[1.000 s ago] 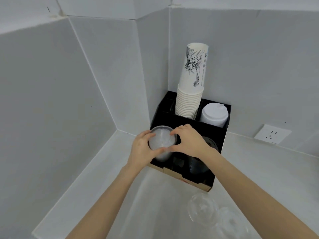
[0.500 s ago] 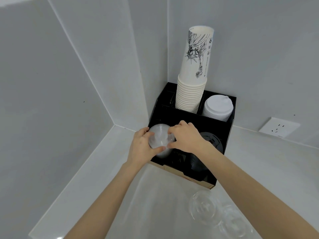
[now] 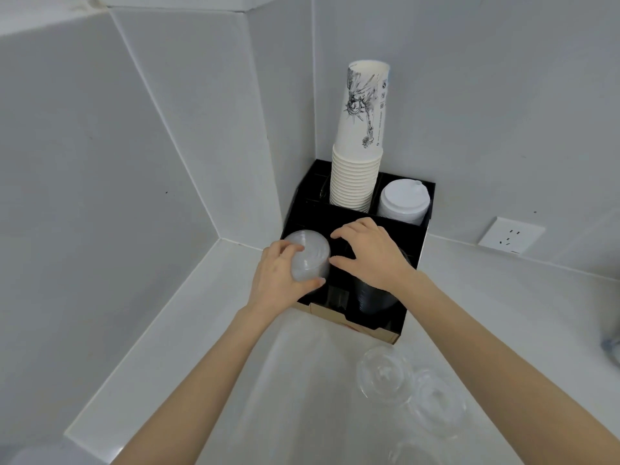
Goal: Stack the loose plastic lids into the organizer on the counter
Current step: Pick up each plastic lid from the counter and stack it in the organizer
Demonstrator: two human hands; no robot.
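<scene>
A black organizer [image 3: 412, 307] stands in the counter's corner. In its front left slot sits a stack of translucent lids [image 3: 310, 255]. My left hand [image 3: 278, 280] curls around that stack from the left, thumb under its near edge. My right hand [image 3: 370, 255] hovers just right of the stack with fingers spread, holding nothing, over a dark lid stack [image 3: 370, 298] in the front right slot. Clear dome lids [image 3: 384, 375] lie loose on the counter in front of the organizer.
A tall stack of white paper cups [image 3: 360, 162] and a stack of white lids [image 3: 404, 199] fill the organizer's back slots. Grey walls close in at left and behind. A wall socket [image 3: 510, 234] sits at right. More clear lids [image 3: 436, 402] lie near the bottom right.
My right hand has let go of the translucent lid stack and drawn a little to the right with fingers spread. My left hand still holds the stack in the slot.
</scene>
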